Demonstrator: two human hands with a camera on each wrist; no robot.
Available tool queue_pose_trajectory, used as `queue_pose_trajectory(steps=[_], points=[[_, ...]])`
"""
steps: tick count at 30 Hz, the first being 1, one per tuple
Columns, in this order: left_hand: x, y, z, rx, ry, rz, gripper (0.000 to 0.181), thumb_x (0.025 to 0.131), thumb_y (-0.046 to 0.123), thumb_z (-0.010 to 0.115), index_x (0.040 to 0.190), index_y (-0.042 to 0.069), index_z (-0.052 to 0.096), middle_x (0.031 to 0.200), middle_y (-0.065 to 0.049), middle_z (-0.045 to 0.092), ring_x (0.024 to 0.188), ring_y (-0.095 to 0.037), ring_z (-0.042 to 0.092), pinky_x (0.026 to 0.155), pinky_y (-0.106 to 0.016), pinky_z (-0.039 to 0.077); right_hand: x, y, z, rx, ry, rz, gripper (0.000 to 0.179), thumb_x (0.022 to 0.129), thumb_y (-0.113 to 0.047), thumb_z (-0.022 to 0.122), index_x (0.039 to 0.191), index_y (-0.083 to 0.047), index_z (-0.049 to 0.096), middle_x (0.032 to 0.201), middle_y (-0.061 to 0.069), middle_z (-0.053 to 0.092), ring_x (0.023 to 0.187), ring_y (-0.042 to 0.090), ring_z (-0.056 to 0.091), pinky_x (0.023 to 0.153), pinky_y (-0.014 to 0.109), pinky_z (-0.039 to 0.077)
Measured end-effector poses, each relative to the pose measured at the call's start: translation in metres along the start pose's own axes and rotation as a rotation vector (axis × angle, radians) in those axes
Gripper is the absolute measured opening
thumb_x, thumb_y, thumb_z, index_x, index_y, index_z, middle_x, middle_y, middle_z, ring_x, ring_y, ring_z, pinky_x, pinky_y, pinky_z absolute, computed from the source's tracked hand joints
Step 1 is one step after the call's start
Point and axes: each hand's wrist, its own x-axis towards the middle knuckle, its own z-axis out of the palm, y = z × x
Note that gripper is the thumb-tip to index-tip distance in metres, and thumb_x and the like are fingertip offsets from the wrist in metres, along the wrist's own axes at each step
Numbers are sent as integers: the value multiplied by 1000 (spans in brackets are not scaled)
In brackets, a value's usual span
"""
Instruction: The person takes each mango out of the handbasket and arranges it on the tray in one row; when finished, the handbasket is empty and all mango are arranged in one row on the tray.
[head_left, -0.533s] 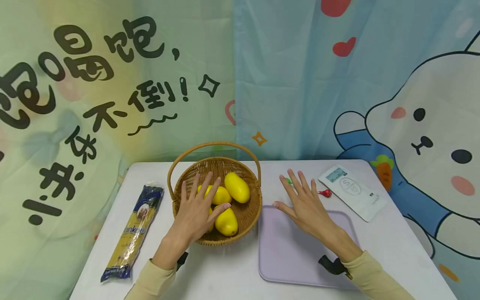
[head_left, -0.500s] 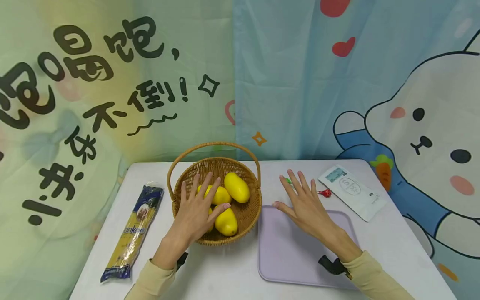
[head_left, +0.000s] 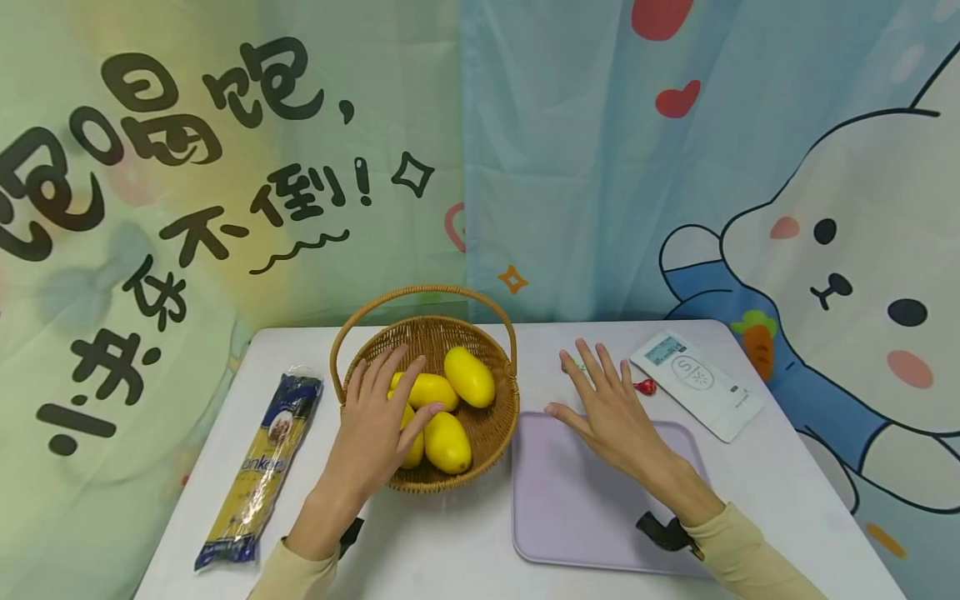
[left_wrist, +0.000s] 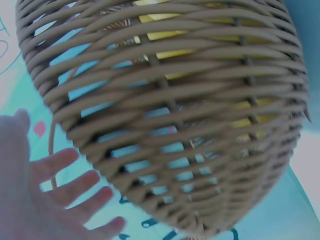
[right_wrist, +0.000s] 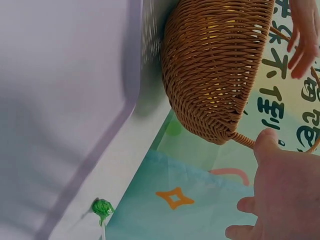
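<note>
Head view: what's changed?

– Left hand (head_left: 372, 423) shifted slightly left, fingers drawn closer together; more of the yellow oval fruits (head_left: 469, 377) shows in the wicker basket (head_left: 495, 429). Right hand (head_left: 613, 411) about the same.

– Holding anything?

– No. Left is open, fingers loosely bent. Right is open, fingers spread, over the lilac tray (head_left: 570, 508), red lollipop (head_left: 646, 387) just beside.

– Basket and fruits, where?

– Basket on the table (head_left: 442, 558), left of the tray; left hand over its left side, partly hiding one fruit. Right hand well apart.

– Axes?

– Handle (head_left: 423, 289) stands up, spans left-right. Far-right fruit slants far-left to near-right, nearest similarly; middle one lies nearly crosswise.
</note>
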Motion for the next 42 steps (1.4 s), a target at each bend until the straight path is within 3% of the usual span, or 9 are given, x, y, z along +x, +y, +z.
queue_pose_trajectory(steps=[6,9,12,15,23,33,42], points=[[-5,-4,-10,-70,292,82,55,107,47,46,135,2,61,146,-22,51,134,-40,49,112,-57,37,1,-5,-3,15,5,-9,84,98,-59,57,163,-16,25,171,13,10,157,43,8,121,71,8],[-8,-7,-11,-84,429,87,47,106,39,51,130,0,64,142,-25,53,127,-42,52,104,-56,41,1,-10,-5,14,4,-12,83,97,-60,56,162,-17,26,171,14,12,156,42,12,121,69,12],[-12,-11,-11,-80,521,56,42,106,34,53,125,-1,66,142,-28,52,125,-45,52,99,-58,41,1,-15,-7,19,12,-18,81,98,-59,56,162,-17,29,170,15,16,155,39,17,122,66,14],[-14,-16,-11,-85,563,5,40,106,33,54,121,-1,67,144,-28,50,126,-47,50,98,-59,40,0,-20,-9,27,40,-35,78,98,-58,57,160,-16,33,167,15,23,152,37,26,122,63,18],[-22,-26,-4,-113,526,-148,38,104,29,57,122,-3,66,152,-29,41,134,-47,43,105,-64,38,-1,-37,-17,41,162,-130,64,98,-48,63,150,-14,50,157,12,45,139,36,48,114,59,38],[-27,-33,7,-206,369,-302,35,103,19,60,130,-2,62,159,-25,33,142,-48,38,110,-68,36,4,-56,-22,25,277,-275,52,94,-34,73,138,-11,61,140,9,62,125,29,63,102,49,53],[-32,-36,14,-286,263,-392,38,105,23,57,137,3,59,159,-24,32,136,-50,43,106,-70,40,23,-76,-22,40,233,-422,46,100,-35,64,138,-9,61,139,10,61,125,26,62,101,43,55]])
